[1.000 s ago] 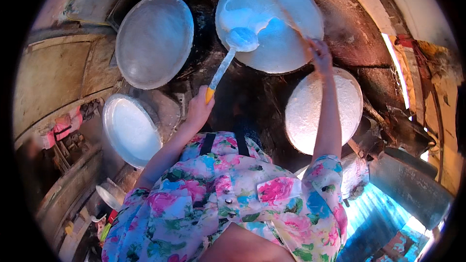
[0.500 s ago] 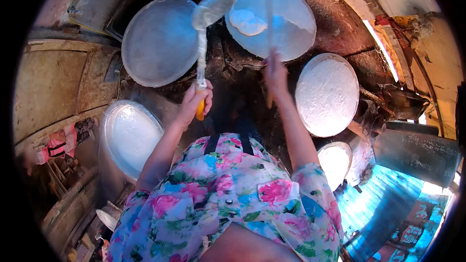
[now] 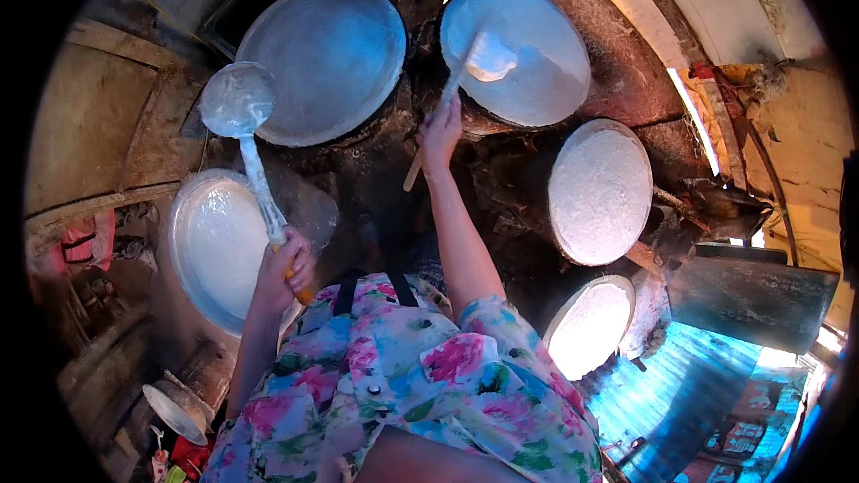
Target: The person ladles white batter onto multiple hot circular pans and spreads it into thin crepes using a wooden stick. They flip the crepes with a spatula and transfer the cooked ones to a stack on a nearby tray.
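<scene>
My left hand is closed round the yellow grip of a ladle, its wide bowl and shaft smeared with white. The ladle's bowl is up, left of a large round pan with a thin greyish film, and beyond a basin of white liquid. My right hand grips a flat wooden stick. The stick's upper end meets a white folded lump on the second round pan, whose surface has a pale layer.
To the right stands a round vessel of white, rough-topped stuff, and a smaller bright white one sits nearer me. A dark board and blue corrugated sheet lie at the lower right. A small bowl is at the lower left.
My left hand has carried the ladle left and nearer, away from between the two pans. My right hand has shifted left, and the white lump now sits farther right on its pan, against the stick.
</scene>
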Demonstrator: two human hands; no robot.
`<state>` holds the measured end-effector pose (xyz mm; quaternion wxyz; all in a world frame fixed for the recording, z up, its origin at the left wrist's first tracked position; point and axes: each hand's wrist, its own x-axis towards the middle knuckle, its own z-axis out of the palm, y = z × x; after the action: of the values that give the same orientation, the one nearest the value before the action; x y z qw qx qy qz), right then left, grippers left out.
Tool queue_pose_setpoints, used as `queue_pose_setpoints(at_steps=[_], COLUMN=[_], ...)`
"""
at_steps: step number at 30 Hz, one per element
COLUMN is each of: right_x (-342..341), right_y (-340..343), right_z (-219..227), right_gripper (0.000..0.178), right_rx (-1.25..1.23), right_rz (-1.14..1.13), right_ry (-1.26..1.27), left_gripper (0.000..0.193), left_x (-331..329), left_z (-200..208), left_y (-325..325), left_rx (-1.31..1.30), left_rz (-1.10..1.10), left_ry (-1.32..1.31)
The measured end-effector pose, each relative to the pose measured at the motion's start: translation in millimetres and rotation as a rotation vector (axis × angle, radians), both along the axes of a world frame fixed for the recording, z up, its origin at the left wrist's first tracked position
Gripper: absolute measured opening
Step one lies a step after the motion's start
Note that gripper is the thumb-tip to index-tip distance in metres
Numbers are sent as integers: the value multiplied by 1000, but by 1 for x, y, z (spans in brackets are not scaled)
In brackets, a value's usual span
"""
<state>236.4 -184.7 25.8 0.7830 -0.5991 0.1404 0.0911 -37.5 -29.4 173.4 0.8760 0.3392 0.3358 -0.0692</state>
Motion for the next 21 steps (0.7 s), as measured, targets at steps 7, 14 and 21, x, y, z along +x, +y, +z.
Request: queue_pose_setpoints(at_steps=[7, 14, 21], right_x=[4, -6, -15], right_y=[-27, -34, -59], right_z=[-6, -24, 1], right_gripper=[39, 37, 40], right_rx=[-68, -178, -55], right_rz=[-52, -9, -5], right_ry=[15, -7, 99], left_gripper=[13, 12, 13], left_x=[-2, 21, 27], left_z=[-9, -9, -19], left_y=[-10, -21, -38], left_rx=[-55, -21, -101], left_rz=[-126, -322, -429], left_ry=[-41, -43, 21])
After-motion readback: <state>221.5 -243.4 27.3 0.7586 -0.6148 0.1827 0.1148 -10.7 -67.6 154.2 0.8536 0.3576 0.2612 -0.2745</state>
